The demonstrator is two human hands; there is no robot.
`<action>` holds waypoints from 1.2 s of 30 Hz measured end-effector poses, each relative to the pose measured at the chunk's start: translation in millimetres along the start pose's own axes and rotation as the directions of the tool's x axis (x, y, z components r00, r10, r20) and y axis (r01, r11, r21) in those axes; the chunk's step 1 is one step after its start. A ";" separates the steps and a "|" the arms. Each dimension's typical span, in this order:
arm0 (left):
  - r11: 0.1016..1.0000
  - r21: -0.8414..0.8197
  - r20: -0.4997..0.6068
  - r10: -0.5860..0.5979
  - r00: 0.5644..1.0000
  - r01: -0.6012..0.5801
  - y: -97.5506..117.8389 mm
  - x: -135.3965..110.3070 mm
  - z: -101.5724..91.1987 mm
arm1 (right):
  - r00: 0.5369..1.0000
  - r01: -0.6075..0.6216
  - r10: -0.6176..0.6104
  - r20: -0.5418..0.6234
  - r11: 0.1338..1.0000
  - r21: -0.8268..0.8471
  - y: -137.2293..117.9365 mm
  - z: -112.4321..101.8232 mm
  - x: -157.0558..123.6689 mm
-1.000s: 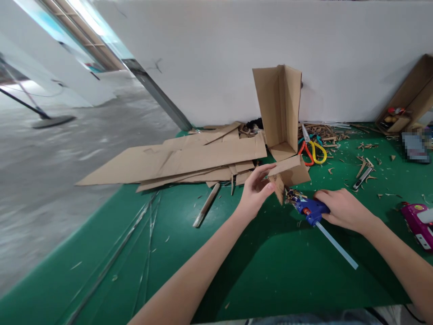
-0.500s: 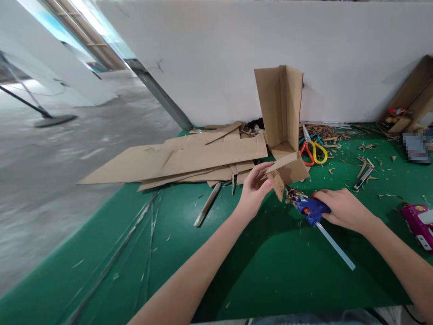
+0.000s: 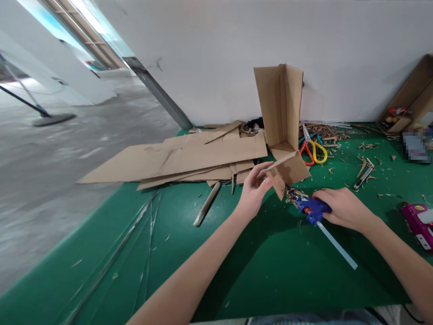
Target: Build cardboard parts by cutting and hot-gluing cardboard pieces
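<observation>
My left hand (image 3: 255, 189) is closed on the near flap of a folded cardboard piece (image 3: 291, 169), thumb in front and fingers behind. The piece stands at the foot of a tall cardboard form (image 3: 280, 106) leaning by the wall; whether the two are joined I cannot tell. My right hand (image 3: 340, 205) grips a blue glue gun (image 3: 314, 207), with a clear glue stick (image 3: 338, 246) jutting from its back. Cardboard scraps cling to the gun's nozzle, which is at the lower edge of the cardboard flap (image 3: 276, 183); contact is hard to make out.
Flat cardboard sheets (image 3: 189, 158) are stacked at the left. Scissors (image 3: 314, 149) with red and yellow handles lie right of the tall form. A utility knife (image 3: 364, 178), cardboard shavings and a magenta device (image 3: 419, 223) are farther right. A wooden strip (image 3: 207, 204) rests on the green tabletop (image 3: 169, 257).
The folded cardboard piece has tilted slightly, showing more of its inner face. Both hands keep nearly the same place, and the glue gun has barely shifted.
</observation>
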State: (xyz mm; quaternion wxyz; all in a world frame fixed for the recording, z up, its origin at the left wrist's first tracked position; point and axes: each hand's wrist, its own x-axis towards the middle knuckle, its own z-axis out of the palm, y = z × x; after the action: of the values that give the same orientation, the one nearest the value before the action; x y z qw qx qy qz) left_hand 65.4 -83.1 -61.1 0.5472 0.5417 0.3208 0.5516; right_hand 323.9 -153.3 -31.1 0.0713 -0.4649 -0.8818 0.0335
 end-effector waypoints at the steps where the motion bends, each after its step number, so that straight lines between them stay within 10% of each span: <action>1: 1.000 -0.009 -0.004 -0.005 1.000 0.005 0.3 -0.4 0.8 | 1.000 -0.001 0.001 -0.004 1.000 0.000 0.2 0.2 0.0; 36: 0.985 0.168 0.227 -0.084 0.970 0.046 3.4 -6.8 6.5 | 0.988 -0.124 0.117 -0.099 0.990 -0.072 -4.8 4.7 1.3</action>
State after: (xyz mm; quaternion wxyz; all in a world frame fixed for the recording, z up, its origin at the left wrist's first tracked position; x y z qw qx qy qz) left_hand 69.4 -91.8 -58.2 0.5530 0.6344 0.3158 0.4381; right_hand 318.5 -154.9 -35.0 0.0923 -0.5208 -0.8485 -0.0188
